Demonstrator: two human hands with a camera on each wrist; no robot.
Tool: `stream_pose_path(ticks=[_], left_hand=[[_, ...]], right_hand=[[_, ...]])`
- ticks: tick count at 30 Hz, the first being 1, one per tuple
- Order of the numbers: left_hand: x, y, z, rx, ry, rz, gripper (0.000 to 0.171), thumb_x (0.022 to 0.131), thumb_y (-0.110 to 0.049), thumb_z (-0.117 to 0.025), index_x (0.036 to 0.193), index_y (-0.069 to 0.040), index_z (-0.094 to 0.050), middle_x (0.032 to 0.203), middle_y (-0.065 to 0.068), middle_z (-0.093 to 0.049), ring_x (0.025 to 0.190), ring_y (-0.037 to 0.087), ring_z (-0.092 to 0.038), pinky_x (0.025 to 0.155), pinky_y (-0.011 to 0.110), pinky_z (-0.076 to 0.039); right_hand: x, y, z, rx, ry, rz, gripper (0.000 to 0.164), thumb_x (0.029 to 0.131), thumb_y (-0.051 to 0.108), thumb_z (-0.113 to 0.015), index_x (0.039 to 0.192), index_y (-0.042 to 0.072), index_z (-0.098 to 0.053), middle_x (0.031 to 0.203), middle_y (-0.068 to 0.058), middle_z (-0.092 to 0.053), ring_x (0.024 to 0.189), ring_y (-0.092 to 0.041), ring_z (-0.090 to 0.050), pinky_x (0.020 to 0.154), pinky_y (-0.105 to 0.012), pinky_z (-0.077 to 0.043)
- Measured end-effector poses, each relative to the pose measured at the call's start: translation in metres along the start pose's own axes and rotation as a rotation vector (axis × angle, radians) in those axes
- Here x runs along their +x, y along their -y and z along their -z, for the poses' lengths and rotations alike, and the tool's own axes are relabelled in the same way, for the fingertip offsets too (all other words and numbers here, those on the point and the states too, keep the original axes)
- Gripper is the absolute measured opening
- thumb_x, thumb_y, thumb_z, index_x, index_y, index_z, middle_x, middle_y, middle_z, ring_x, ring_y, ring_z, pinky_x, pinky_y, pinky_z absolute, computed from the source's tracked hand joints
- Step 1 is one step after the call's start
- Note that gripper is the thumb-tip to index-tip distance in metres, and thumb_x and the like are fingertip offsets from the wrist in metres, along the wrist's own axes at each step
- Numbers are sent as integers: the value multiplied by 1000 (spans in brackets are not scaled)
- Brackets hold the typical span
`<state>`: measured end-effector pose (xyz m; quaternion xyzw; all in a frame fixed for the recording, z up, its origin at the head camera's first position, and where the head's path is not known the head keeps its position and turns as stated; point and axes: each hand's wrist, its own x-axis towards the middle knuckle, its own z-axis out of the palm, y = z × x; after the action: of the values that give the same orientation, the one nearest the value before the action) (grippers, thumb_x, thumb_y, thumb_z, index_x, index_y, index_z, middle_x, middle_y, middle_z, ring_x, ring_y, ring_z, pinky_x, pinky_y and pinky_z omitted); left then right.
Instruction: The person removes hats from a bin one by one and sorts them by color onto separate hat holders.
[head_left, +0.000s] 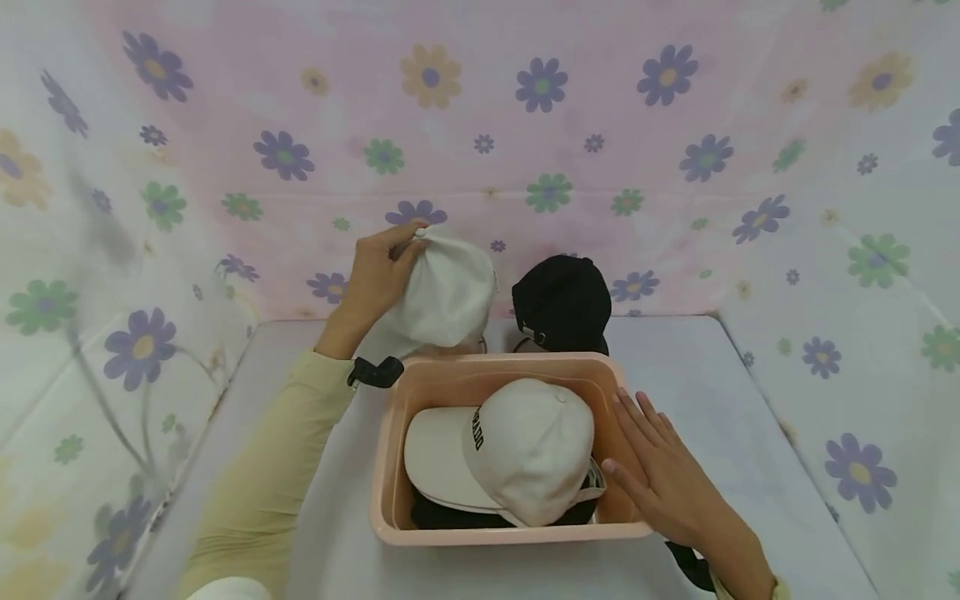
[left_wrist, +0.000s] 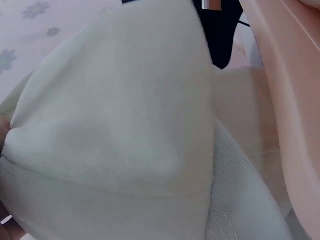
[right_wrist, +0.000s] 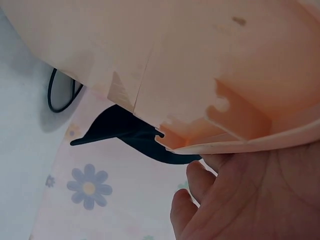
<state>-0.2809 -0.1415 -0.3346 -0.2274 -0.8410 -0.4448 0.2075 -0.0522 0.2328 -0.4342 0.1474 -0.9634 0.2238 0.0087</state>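
Observation:
My left hand (head_left: 381,271) pinches a white cap (head_left: 453,292) by the top of its crown, holding it up behind the bin. That cap's crown (left_wrist: 120,110) fills most of the left wrist view. At the right end of the peach plastic bin (head_left: 510,536), my right hand (head_left: 667,475) rests on the rim with fingers extended. Inside the bin lies a cream cap (head_left: 536,442) with dark letters, its brim to the left. Beneath it shows black fabric (head_left: 457,515). The right wrist view has my palm (right_wrist: 255,195) against the bin's rim.
Behind the bin, right of the raised cap, sits a black cap (head_left: 566,304) with a back strap. A white-covered table (head_left: 750,467) carries the bin. Flower-printed cloth (head_left: 480,100) hangs around the back and sides.

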Motion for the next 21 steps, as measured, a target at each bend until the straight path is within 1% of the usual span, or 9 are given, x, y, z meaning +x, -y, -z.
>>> stream_pose_path(ticks=[2,5,7,10,12,14,17,19,21], left_hand=[[3,3,-7,16,45,18,33,102,-13,-61,133,-4,-67,133,15,-67,120,31,-66,99,45,-54],[8,7,-17,54,101,38,34,103,-17,-61,135,-6,-66,135,13,-66,125,30,-63,103,45,-51],[10,9,-23,83,144,36,35,103,-18,-61,136,-7,-66,137,14,-65,126,31,-62,105,46,-50],[8,12,-30,120,202,23,35,104,-17,-60,136,-6,-65,137,15,-64,125,33,-62,103,48,-51],[7,17,-35,127,220,21,35,104,-18,-60,136,-5,-65,138,16,-63,125,34,-62,104,50,-50],[5,21,-40,115,217,27,36,105,-18,-59,137,-4,-64,141,16,-62,128,35,-60,107,50,-48],[3,28,-46,118,220,40,38,107,-22,-56,139,-4,-61,147,16,-56,138,35,-51,115,51,-39],[2,30,-48,155,241,35,40,107,-25,-53,141,-4,-59,151,17,-52,143,36,-45,118,52,-34],[0,30,-50,210,266,16,42,107,-28,-53,143,-5,-58,154,17,-48,144,37,-42,119,54,-32]], right_hand=[[0,0,0,6,1,-2,75,105,46,-50,164,12,-19,171,-4,-12,159,-25,1,127,-53,-4],[1,-1,0,11,0,-1,75,105,46,-50,164,11,-20,171,-4,-13,159,-25,1,127,-50,-2],[0,-2,-1,8,-1,-1,75,105,46,-50,164,11,-20,171,-5,-13,159,-26,0,128,-46,1],[0,-2,-2,9,-1,0,75,105,46,-50,164,11,-19,171,-5,-13,159,-26,0,128,-43,3],[0,-3,-3,10,-2,2,75,105,46,-50,164,12,-19,171,-5,-13,159,-25,0,128,-43,3],[0,-3,-3,12,-6,7,75,105,46,-50,164,12,-19,171,-5,-13,159,-25,0,128,-42,3],[0,-4,-3,14,-11,9,74,105,45,-50,164,12,-19,171,-5,-13,159,-26,0,127,-38,5],[0,-4,-3,15,-9,8,74,105,45,-50,164,11,-19,171,-5,-13,159,-27,-1,127,-36,6],[0,-4,-2,15,-8,5,75,105,46,-50,164,11,-19,171,-5,-13,159,-29,-3,127,-36,6]])
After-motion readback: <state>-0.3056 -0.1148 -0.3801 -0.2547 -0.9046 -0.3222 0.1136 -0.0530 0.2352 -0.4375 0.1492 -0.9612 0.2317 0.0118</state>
